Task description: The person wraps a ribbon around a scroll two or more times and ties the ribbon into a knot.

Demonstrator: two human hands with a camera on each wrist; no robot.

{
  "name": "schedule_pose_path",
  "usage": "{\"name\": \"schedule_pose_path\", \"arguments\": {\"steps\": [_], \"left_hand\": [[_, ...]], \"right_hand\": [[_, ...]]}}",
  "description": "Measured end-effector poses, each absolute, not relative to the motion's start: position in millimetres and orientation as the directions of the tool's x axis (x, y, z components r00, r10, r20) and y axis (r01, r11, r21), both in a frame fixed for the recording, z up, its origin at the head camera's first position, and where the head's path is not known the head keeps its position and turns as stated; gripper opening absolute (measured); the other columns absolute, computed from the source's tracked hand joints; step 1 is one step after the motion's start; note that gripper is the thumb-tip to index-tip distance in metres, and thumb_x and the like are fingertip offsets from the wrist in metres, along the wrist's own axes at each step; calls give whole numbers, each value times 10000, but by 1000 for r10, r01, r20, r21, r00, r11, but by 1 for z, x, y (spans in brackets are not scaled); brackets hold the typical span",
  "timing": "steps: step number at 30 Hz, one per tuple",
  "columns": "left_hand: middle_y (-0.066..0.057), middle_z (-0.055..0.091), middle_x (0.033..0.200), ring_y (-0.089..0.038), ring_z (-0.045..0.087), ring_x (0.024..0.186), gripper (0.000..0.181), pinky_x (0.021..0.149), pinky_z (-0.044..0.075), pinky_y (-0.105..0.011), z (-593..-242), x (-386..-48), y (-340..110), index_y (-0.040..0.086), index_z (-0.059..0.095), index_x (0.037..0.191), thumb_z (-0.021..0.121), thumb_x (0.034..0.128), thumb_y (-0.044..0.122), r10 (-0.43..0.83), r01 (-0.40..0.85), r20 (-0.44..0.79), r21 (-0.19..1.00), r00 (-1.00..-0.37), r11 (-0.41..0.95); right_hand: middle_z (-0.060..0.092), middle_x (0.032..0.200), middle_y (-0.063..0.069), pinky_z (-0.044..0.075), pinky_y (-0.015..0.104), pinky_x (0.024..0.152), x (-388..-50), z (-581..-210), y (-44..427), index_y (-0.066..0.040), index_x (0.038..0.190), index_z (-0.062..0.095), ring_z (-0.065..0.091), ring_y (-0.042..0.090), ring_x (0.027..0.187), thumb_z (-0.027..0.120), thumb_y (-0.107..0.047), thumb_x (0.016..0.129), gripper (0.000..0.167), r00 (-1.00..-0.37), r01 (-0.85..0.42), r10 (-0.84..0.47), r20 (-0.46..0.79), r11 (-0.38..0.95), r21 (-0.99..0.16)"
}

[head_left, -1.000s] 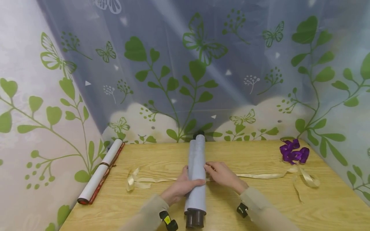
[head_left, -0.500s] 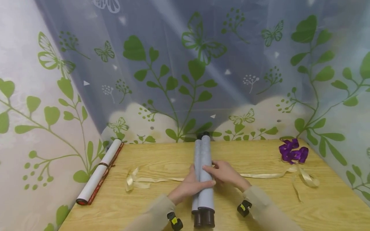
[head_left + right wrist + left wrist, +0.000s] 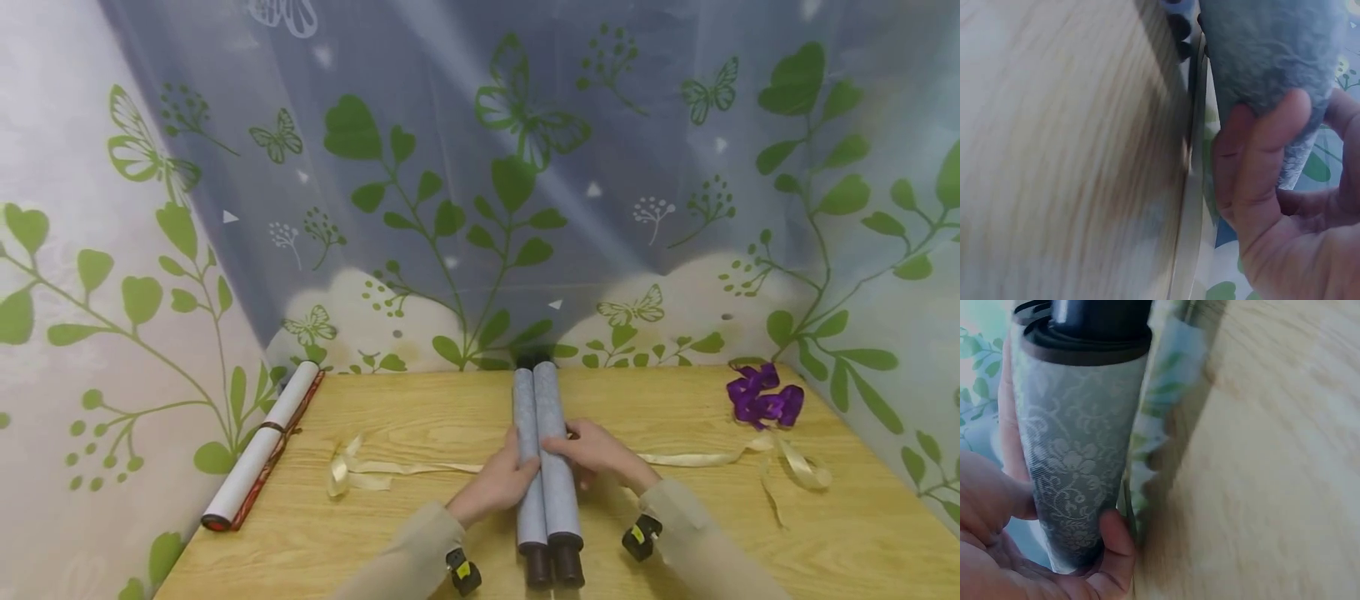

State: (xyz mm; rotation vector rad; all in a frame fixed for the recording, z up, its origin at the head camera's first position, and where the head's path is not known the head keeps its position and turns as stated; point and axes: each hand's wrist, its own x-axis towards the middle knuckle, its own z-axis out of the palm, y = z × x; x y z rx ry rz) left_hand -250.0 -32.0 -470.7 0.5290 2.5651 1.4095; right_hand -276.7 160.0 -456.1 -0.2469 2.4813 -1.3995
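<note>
A pale blue-grey scroll with floral brocade is wound from both ends into two rolls lying side by side, with dark end knobs toward me. My left hand (image 3: 497,482) grips the left roll (image 3: 531,508), thumb over the top; in the left wrist view my fingers curl round that roll (image 3: 1079,444). My right hand (image 3: 597,457) holds the right roll (image 3: 562,500), and the right wrist view shows fingers bent round its brocade (image 3: 1272,56). A cream ribbon (image 3: 420,468) stretches across the table on both sides; its middle is hidden by the scroll and hands.
A white rolled scroll (image 3: 258,454) with a dark tie and red patterned edge lies at the left edge of the wooden table (image 3: 420,408). Bunched purple ribbon (image 3: 761,398) is at the back right. A leaf-printed curtain (image 3: 450,208) hangs behind the table.
The scroll has shifted right with both hands. Its two rolls, earlier overlapping and tilted, now lie level beside each other. The right hand's thumb has come over the right roll.
</note>
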Motion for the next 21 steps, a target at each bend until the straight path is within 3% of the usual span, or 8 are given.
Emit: {"name": "schedule_pose_path", "arguments": {"steps": [4,21], "left_hand": [[-372,348,1471,-388,471,1310,743,1073,399,-497,-472,-249,-28,-141,40,1507,480,1009,191,405,265,55,834,-913,484],[-412,398,1408,-415,481,1302,757,1064,418,-485,-470,-252,-24,-192,101,1477,503,1012,251,393,307,67,747,-917,590]], "right_hand": [[637,896,104,498,302,435,-276,-461,164,15,1278,548,544,151,522,631,-394,916,552,-940,-14,-298,-168,524,-851],[653,984,147,538,357,467,-277,-463,160,42,1278,553,638,206,685,646,-352,907,549,-960,25,-214,-182,580,-814]]}}
